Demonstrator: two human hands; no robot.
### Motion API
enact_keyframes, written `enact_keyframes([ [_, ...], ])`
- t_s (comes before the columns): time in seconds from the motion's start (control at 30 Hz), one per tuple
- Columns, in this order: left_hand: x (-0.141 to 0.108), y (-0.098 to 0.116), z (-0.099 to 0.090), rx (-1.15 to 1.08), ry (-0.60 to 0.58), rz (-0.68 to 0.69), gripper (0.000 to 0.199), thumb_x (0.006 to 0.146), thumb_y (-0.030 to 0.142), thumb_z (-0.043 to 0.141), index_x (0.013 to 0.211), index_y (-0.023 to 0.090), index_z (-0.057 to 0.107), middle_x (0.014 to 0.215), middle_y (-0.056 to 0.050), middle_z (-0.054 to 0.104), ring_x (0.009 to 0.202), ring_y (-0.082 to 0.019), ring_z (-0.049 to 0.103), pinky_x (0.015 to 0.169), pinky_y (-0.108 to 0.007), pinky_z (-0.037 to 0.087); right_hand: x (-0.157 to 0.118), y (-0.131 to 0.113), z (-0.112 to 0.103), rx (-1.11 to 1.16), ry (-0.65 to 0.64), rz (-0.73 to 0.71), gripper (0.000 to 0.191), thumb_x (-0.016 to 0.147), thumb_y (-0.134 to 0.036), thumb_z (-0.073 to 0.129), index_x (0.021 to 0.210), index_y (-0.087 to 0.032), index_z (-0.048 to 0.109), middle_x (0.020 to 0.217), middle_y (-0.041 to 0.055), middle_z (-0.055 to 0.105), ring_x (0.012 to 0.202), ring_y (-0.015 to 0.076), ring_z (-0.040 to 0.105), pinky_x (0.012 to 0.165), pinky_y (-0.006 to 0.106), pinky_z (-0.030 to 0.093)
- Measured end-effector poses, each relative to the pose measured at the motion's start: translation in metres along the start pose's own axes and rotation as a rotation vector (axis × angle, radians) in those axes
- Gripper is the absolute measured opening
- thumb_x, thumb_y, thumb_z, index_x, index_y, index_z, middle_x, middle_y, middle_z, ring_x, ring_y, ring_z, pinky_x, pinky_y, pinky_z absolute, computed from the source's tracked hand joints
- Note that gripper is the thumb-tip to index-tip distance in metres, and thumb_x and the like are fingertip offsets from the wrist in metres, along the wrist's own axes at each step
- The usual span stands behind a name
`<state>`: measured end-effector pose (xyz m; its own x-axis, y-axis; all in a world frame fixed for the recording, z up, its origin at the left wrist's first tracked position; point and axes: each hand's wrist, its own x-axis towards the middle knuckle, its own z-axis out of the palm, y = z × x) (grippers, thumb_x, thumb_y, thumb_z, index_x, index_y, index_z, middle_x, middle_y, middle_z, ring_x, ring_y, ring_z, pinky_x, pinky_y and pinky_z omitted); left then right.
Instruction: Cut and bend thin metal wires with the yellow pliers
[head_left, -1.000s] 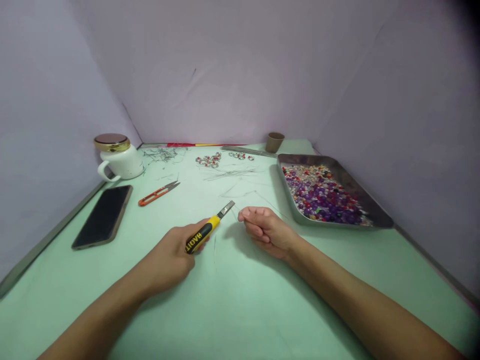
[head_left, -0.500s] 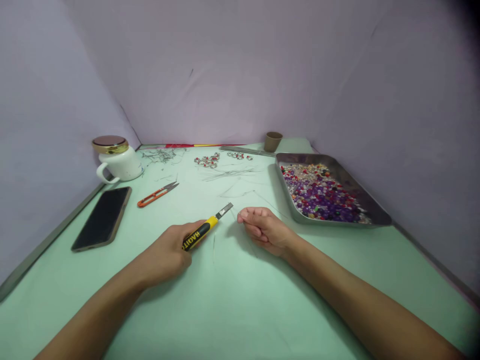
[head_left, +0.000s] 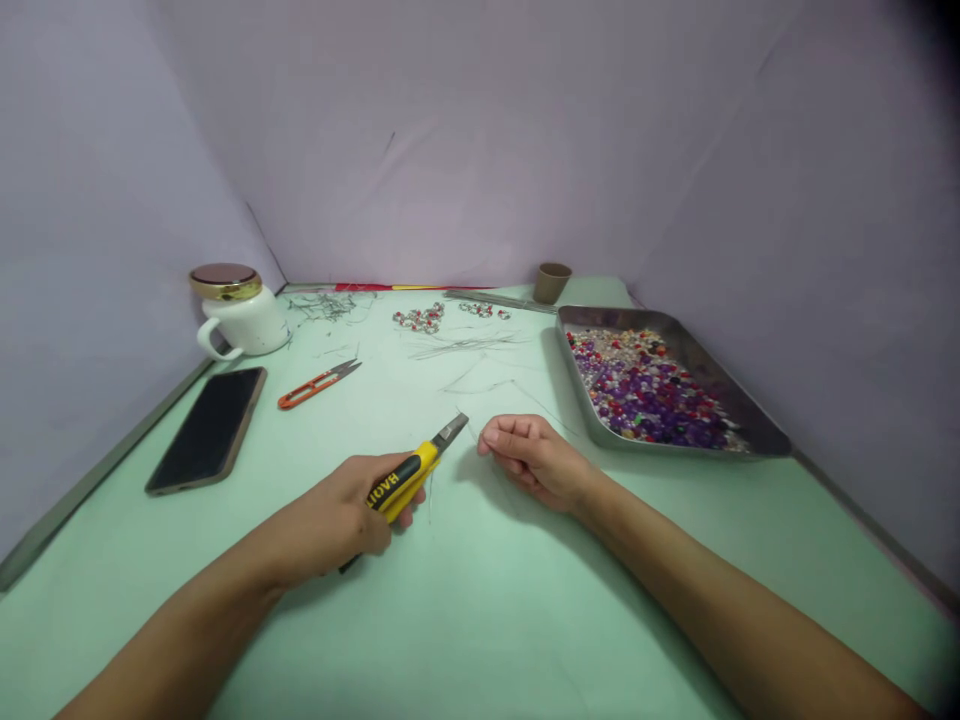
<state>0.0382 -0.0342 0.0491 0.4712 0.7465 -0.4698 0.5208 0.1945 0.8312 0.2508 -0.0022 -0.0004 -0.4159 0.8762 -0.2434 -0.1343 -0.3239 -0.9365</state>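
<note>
My left hand [head_left: 337, 520] is closed around yellow-and-black pliers [head_left: 405, 487], whose metal jaws point up and to the right. The thumb and fingertips of my right hand [head_left: 531, 458] are pinched together just right of the jaws. A thin wire [head_left: 471, 430], faint against the table, shows between the jaws and that pinch; whether the jaws touch it I cannot tell. Another short wire [head_left: 430, 505] lies on the table below the pliers. Several thin wires [head_left: 469, 345] are spread farther back, beyond both hands.
A metal tray [head_left: 600, 432] of mixed beads stands right. Red-and-clear beaded pieces [head_left: 420, 318], a bundle of wire [head_left: 499, 300] and a brown cup [head_left: 553, 284] lie toward the back. At left are orange thread snips [head_left: 319, 385], a phone [head_left: 208, 430], a lidded mug [head_left: 251, 322] and wire scraps [head_left: 326, 306].
The pliers have turned in my left hand, and both yellow handles now show, spread wider than before. My right hand keeps its pinch in nearly the same place. The camera view has shifted slightly.
</note>
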Motion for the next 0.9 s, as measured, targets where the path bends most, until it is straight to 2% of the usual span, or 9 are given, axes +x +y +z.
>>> enact_keyframes([
  [0.1, 0.001, -0.003, -0.006, -0.103, 0.051, -0.001, 0.035, 0.046, 0.006, 0.042, 0.078, 0.018, 0.051, 0.075, 0.001, 0.055, 0.063, -0.014, 0.05, 0.052, -0.024, 0.037, 0.0, 0.001, -0.001, 0.012, 0.008, -0.05, 0.019, 0.067, -0.032, 0.06, 0.062, -0.014, 0.056, 0.034, -0.0099, 0.031, 0.031, 0.0031, 0.018, 0.031, 0.018, 0.012],
  [0.17, 0.001, -0.006, -0.015, -0.224, 0.161, -0.027, 0.039, 0.045, 0.006, 0.041, 0.08, 0.017, 0.052, 0.078, -0.001, 0.056, 0.064, -0.015, 0.052, 0.055, -0.027, 0.041, 0.001, 0.003, -0.002, 0.025, 0.026, -0.048, 0.019, 0.066, -0.032, 0.06, 0.062, -0.014, 0.056, 0.035, -0.0099, 0.03, 0.031, 0.0033, 0.018, 0.031, 0.018, 0.011],
  [0.23, 0.0, -0.008, -0.024, -0.343, 0.286, -0.016, 0.044, 0.046, 0.005, 0.041, 0.087, 0.016, 0.053, 0.087, -0.003, 0.058, 0.07, -0.017, 0.055, 0.061, -0.029, 0.045, 0.001, 0.005, -0.003, 0.035, 0.044, -0.04, 0.019, 0.067, -0.032, 0.06, 0.063, -0.015, 0.056, 0.036, -0.0099, 0.031, 0.032, 0.0034, 0.018, 0.031, 0.018, 0.011],
  [0.3, -0.002, -0.009, -0.029, -0.399, 0.318, -0.004, 0.05, 0.046, 0.004, 0.042, 0.093, 0.018, 0.053, 0.098, -0.005, 0.057, 0.081, -0.02, 0.055, 0.069, -0.031, 0.047, 0.002, 0.006, -0.003, 0.042, 0.045, -0.036, 0.019, 0.068, -0.032, 0.06, 0.064, -0.014, 0.056, 0.036, -0.0098, 0.031, 0.032, 0.0033, 0.018, 0.031, 0.018, 0.011],
  [0.37, -0.004, -0.008, -0.027, -0.393, 0.267, -0.028, 0.051, 0.045, 0.003, 0.043, 0.092, 0.018, 0.054, 0.097, -0.004, 0.057, 0.084, -0.02, 0.054, 0.071, -0.032, 0.046, 0.002, 0.006, -0.004, 0.051, 0.038, -0.031, 0.018, 0.068, -0.032, 0.06, 0.065, -0.014, 0.055, 0.036, -0.0098, 0.031, 0.032, 0.003, 0.018, 0.031, 0.017, 0.011],
  [0.53, -0.005, 0.001, -0.008, -0.265, 0.066, -0.038, 0.037, 0.047, 0.002, 0.042, 0.077, 0.018, 0.055, 0.078, 0.001, 0.055, 0.068, -0.014, 0.05, 0.058, -0.026, 0.041, 0.0, 0.005, -0.005, 0.143, -0.04, 0.015, 0.018, 0.071, -0.031, 0.059, 0.066, -0.015, 0.054, 0.038, -0.0104, 0.03, 0.032, 0.0022, 0.017, 0.031, 0.017, 0.01],
  [0.67, -0.003, 0.002, -0.004, -0.262, 0.034, -0.006, 0.037, 0.047, 0.001, 0.04, 0.077, 0.017, 0.054, 0.079, 0.001, 0.055, 0.068, -0.013, 0.05, 0.06, -0.026, 0.041, 0.001, 0.006, -0.006, 0.198, -0.099, 0.033, 0.017, 0.073, -0.029, 0.058, 0.067, -0.014, 0.054, 0.039, -0.0104, 0.03, 0.033, 0.0018, 0.017, 0.031, 0.016, 0.01],
  [0.9, 0.0, 0.001, -0.007, -0.233, 0.014, 0.023, 0.036, 0.048, 0.002, 0.04, 0.078, 0.017, 0.054, 0.079, 0.0, 0.054, 0.07, -0.014, 0.049, 0.063, -0.027, 0.042, 0.002, 0.007, -0.006, 0.217, -0.109, 0.029, 0.016, 0.074, -0.028, 0.058, 0.068, -0.014, 0.054, 0.039, -0.0102, 0.031, 0.032, 0.0016, 0.018, 0.031, 0.015, 0.011],
])
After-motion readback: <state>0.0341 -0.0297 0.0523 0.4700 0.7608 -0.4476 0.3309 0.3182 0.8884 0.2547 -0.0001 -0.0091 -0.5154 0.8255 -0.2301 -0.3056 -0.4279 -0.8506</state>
